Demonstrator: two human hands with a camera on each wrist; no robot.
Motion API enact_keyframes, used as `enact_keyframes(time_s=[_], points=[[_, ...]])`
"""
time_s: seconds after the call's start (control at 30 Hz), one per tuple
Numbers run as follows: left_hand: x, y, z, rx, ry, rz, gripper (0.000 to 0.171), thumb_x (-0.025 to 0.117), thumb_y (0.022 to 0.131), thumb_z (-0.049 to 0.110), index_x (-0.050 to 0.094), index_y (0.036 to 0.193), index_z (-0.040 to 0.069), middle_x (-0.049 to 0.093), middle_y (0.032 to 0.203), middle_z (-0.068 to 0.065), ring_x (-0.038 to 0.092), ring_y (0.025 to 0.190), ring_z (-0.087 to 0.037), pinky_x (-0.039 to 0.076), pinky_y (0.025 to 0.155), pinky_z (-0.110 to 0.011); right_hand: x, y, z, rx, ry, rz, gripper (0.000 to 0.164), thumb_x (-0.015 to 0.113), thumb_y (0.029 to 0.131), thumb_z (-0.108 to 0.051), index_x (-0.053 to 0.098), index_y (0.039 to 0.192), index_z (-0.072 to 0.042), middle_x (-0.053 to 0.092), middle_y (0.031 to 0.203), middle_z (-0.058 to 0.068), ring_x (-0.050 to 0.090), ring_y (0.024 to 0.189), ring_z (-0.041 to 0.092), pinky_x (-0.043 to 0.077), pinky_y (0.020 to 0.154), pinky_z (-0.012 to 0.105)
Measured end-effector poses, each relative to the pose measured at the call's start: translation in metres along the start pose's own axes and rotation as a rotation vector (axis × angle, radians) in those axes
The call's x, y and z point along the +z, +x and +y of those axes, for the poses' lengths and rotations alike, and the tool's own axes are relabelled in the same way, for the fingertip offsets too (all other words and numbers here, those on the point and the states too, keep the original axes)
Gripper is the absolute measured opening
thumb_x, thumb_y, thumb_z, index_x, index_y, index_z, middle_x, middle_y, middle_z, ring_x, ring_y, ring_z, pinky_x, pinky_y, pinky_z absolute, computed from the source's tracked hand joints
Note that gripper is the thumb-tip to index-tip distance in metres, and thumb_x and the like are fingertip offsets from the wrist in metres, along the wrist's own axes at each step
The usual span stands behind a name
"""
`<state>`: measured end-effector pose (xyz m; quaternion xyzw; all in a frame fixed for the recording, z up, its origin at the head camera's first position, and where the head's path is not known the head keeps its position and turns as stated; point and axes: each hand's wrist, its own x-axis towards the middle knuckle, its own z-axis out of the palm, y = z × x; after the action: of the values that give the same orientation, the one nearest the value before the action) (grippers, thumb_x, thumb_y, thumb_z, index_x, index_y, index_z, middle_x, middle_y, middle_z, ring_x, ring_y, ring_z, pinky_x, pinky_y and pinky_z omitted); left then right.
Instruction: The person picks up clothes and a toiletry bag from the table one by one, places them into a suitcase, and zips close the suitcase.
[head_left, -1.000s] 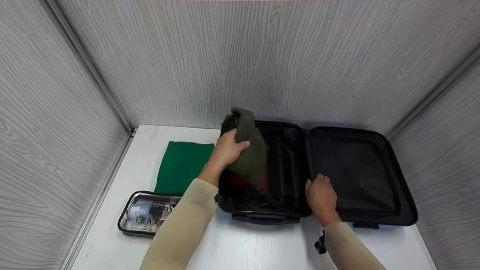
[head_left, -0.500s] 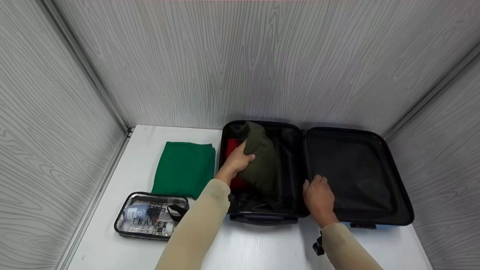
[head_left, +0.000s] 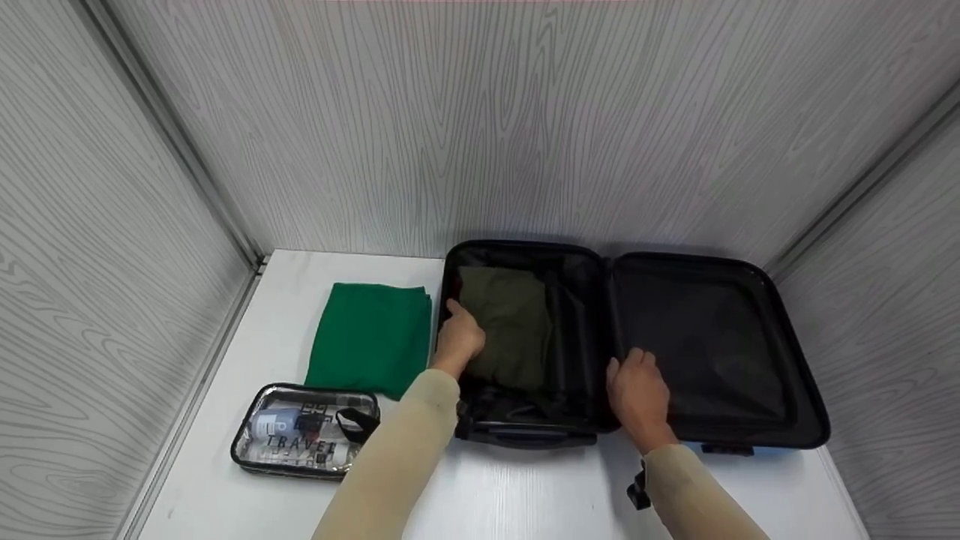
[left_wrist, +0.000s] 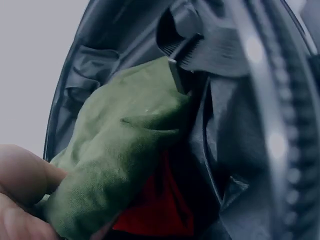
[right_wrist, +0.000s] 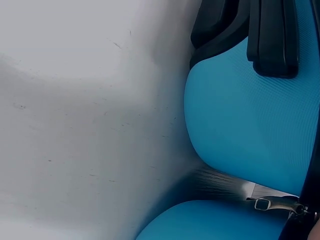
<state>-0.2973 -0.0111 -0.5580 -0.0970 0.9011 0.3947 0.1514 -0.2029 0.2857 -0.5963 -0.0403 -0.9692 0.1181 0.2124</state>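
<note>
Left grip [head_left: 460, 336] pinches olive cloth [head_left: 516, 322] — inside the suitcase [head_left: 581, 337].

There are one suitcase [head_left: 720, 345], one clear pouch [head_left: 301, 442] and three cloths [head_left: 367, 336] [head_left: 510, 326] [left_wrist: 155, 210].

The suitcase [right_wrist: 235, 115] is showing smooth blue plastic outside, finely lined in part. On it, the handle [right_wrist: 272, 37] is looking like satin black plastic. Inside, the lining [left_wrist: 227, 115] is wrinkling like thin, faintly glossy fabric. Also inside, the olive cloth [head_left: 508, 326] is looking soft and matt, and the red cloth [left_wrist: 155, 210] is looking matt. Left of the suitcase, the green cloth [head_left: 371, 337] is looking smooth and matt, while the pouch [head_left: 289, 472] is shining like clear plastic with black trim. Under the suitcase, the table [head_left: 517, 491] is looking smooth and faintly scuffed; behind the suitcase, the wall [head_left: 495, 127] is showing a wood-grain finish.
</note>
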Motion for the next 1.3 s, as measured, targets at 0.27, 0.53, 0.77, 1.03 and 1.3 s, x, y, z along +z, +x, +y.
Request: enact_keyframes(time_s=[0.27,0.53,0.77,1.03,1.3], points=[[0.014,-0.015,-0.006,0.283,0.296,0.217,0.08,0.058,0.105,0.001,0.01,0.169,0.002,0.021,0.167,-0.035,0.055,0.134,-0.049,0.056,0.099,-0.053,0.001,-0.002,-0.003,0.001,0.016,0.012,0.031,0.063,0.105,-0.019,0.058,0.097,0.011,0.056,0.084,0.025,0.061,0.062,0.041,0.055,0.053,0.056],[0.019,-0.027,-0.011,0.473,0.564,0.056,0.079,0.069,0.104,0.033,0.03,0.166,0.004,0.01,0.174,-0.027,0.006,0.163,-0.046,0.019,0.129,-0.058,0.0,-0.003,-0.003,-0.03,-0.002,0.074,0.03,0.068,0.102,-0.016,0.058,0.093,0.011,0.056,0.081,0.025,0.059,0.057,0.039,0.055,0.051,0.053],[0.017,-0.024,-0.025,0.363,0.406,-0.086,0.103,0.072,0.1,0.045,0.007,0.171,0.008,-0.004,0.174,-0.028,0.005,0.161,-0.05,0.026,0.127,-0.058,0.0,-0.005,-0.004,-0.007,0.025,0.04,0.029,0.065,0.103,-0.017,0.058,0.096,0.011,0.057,0.083,0.026,0.061,0.062,0.041,0.055,0.054,0.056],[0.017,-0.019,-0.023,0.341,0.339,-0.094,0.103,0.074,0.1,0.041,0.006,0.171,0.01,-0.003,0.175,-0.027,0.006,0.161,-0.049,0.025,0.128,-0.058,0.0,-0.004,-0.002,-0.016,0.03,0.047,0.03,0.066,0.103,-0.017,0.059,0.094,0.011,0.057,0.082,0.025,0.06,0.06,0.04,0.055,0.052,0.055],[0.009,-0.025,-0.017,0.31,0.316,-0.11,0.088,0.068,0.105,0.03,0.013,0.17,0.005,0.005,0.175,-0.027,0.013,0.161,-0.047,0.029,0.127,-0.054,-0.003,-0.004,0.0,0.006,0.039,0.022,0.031,0.063,0.105,-0.019,0.059,0.096,0.01,0.057,0.084,0.024,0.06,0.062,0.039,0.054,0.054,0.054]])
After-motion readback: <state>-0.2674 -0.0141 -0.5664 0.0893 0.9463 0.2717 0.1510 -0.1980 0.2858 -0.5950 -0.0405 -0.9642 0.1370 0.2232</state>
